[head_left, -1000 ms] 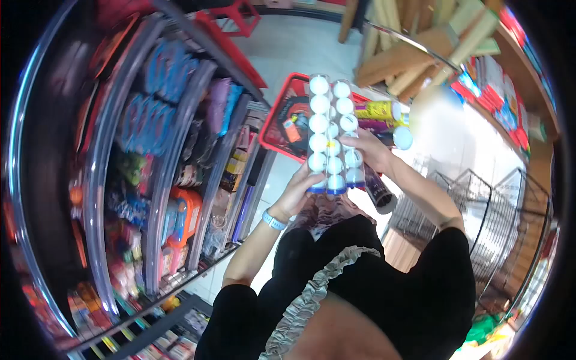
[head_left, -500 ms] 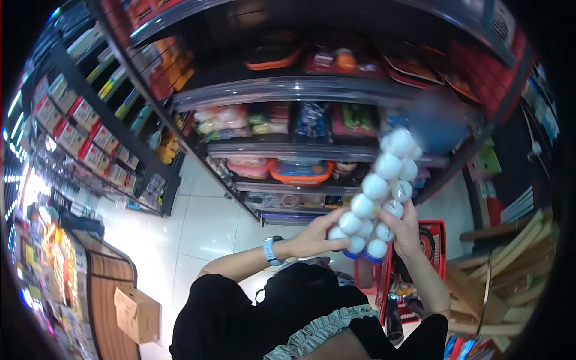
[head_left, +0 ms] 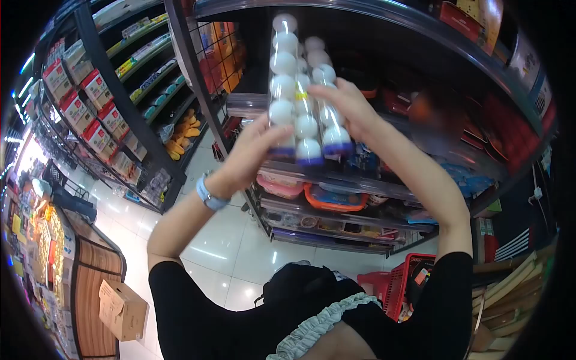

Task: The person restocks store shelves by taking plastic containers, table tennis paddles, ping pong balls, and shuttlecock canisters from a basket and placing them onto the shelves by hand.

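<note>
Several clear tubes of white balls with blue caps are held side by side, nearly upright, in front of the dark shelf. My left hand is closed round the lower left side of the tubes, its thumb across the front. My right hand grips them from the right, fingers near a small yellow label. The caps at the bottom of the tubes are uncovered. A blue-banded watch is on my left wrist.
Lower shelves hold plastic containers. A red basket stands on the floor at lower right, beside wooden sticks. At left are a cardboard box, a wood-panelled counter and racks of boxed goods.
The view has turned from the basket to the shelves. Both hands have raised the tubes from over the basket to the upper shelf and still hold them.
</note>
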Tool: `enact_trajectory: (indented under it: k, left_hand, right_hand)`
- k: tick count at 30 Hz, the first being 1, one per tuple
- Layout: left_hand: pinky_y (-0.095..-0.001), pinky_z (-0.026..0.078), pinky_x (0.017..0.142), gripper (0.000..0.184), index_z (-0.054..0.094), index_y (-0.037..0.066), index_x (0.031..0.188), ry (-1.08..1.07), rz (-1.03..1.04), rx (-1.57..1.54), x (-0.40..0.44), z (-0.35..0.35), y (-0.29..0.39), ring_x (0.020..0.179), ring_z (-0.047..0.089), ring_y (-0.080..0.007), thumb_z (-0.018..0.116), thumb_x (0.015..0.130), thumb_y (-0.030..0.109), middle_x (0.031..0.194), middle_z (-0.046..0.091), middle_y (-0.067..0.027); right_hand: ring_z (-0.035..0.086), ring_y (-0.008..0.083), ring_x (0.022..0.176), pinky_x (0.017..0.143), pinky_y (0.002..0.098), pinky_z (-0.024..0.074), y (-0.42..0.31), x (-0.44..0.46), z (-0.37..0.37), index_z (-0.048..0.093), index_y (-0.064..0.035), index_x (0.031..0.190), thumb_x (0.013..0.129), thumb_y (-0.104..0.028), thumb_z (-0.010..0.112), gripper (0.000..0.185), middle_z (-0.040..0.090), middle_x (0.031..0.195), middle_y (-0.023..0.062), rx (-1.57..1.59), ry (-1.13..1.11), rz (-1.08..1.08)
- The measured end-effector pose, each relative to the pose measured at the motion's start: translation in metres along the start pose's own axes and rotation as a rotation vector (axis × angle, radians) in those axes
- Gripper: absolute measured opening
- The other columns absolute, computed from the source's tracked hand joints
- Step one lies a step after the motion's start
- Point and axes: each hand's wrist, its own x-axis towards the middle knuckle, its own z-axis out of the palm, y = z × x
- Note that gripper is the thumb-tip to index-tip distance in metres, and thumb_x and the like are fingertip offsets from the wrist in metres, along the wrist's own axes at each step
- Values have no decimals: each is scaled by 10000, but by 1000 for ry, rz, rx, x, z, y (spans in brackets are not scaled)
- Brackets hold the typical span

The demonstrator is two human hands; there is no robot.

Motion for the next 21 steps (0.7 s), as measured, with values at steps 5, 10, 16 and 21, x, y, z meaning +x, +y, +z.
enact_trajectory:
  k: [5, 10, 16, 21]
  left_hand:
    - [-358, 502, 888, 402, 542, 13, 1164, 56, -76, 175, 62, -60, 39, 1008, 577, -169, 624, 884, 290, 1098, 587, -82]
    - [-356, 540, 845, 421, 551, -19, 1161, 79, -203, 331, 116, -103, 54, 971, 605, -184, 628, 871, 276, 1106, 578, -113]
    - [-321, 540, 836, 490, 556, -55, 1188, 288, -192, 495, 153, -129, 46, 933, 624, -202, 651, 839, 275, 1060, 600, -156]
    - [-305, 461, 883, 574, 482, -82, 1259, 293, -66, 760, 135, -122, 47, 1009, 592, -227, 627, 841, 284, 1146, 586, -177]
  right_hand:
    - [657, 183, 810, 664, 329, 557, -12, 83, 19, 544, 53, 1086, 820, -199, 696, 397, 631, 942, 119, -43, 22, 61]
    - [656, 220, 813, 657, 332, 538, 1, 136, 22, 586, 92, 1047, 783, -196, 710, 410, 635, 945, 157, -203, 163, 91]
    - [649, 284, 926, 780, 370, 516, 32, 178, 6, 579, 102, 1102, 755, -249, 711, 511, 632, 1011, 213, -403, 131, -82]
    - [571, 317, 1103, 945, 363, 439, 14, 143, 21, 539, 48, 1221, 804, -323, 670, 573, 587, 1167, 218, -1028, 185, -206]
